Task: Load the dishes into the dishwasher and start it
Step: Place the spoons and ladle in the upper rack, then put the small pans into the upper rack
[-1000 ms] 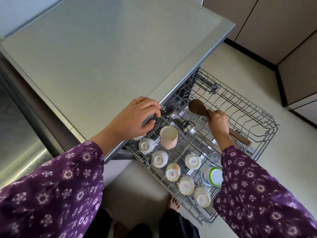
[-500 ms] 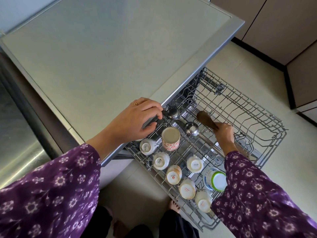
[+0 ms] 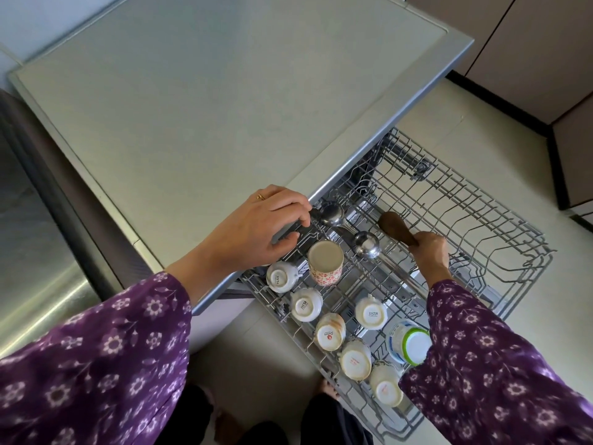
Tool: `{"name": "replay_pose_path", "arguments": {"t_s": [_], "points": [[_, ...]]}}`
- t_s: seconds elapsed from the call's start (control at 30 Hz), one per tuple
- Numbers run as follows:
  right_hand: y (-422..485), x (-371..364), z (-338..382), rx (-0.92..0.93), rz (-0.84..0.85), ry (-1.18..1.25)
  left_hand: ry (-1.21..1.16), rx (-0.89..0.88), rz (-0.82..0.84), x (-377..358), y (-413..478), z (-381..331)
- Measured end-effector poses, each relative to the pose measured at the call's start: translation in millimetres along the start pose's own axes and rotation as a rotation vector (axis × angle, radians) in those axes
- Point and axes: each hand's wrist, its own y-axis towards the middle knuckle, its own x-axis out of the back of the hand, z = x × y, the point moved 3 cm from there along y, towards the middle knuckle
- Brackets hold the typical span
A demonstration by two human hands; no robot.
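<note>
The dishwasher's wire upper rack (image 3: 500, 226) is pulled out over the floor. My right hand (image 3: 430, 252) is shut on a wooden spoon (image 3: 393, 228), whose bowl points up-left, low over the rack's middle. My left hand (image 3: 260, 226) curls over the front edge of the dishwasher top (image 3: 224, 107), with its fingertips on the handle of a steel ladle (image 3: 332, 213). A second ladle (image 3: 367, 245) lies beside it. A floral cup (image 3: 325, 263), several upturned white cups (image 3: 280, 277) and a green-rimmed container (image 3: 410, 345) fill the rack's near side.
The rack's far right half holds only bare tines. Brown cabinets (image 3: 529, 43) stand beyond the pale floor at the right. A steel surface (image 3: 32, 268) lies at the far left. My bare feet (image 3: 327, 388) are just below the rack's near corner.
My right hand has lowered the wooden spoon from above the ladles down toward the rack's middle. My left hand has stayed at the edge by the ladle.
</note>
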Motion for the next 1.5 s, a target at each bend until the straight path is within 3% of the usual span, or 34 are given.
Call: {"name": "replay_pose_path", "arguments": {"t_s": [0.5, 0.93, 1.23, 1.5], "points": [[46.7, -24.2, 85.1, 0.111, 0.008, 0.024, 0.003, -0.016, -0.016, 2.8, 1.1, -1.5], [34.7, -15.5, 85.6, 0.174, 0.002, 0.021, 0.018, -0.025, -0.015, 0.2, 0.5, -0.6], [-37.5, 45.7, 123.4, 0.198, -0.156, 0.043, 0.019, -0.011, -0.021, 1.9, -3.0, -3.4], [-173.4, 92.1, 197.0, 0.43, -0.318, 0.251, 0.003, 0.155, -0.165, 21.1, -31.4, -16.9]]}}
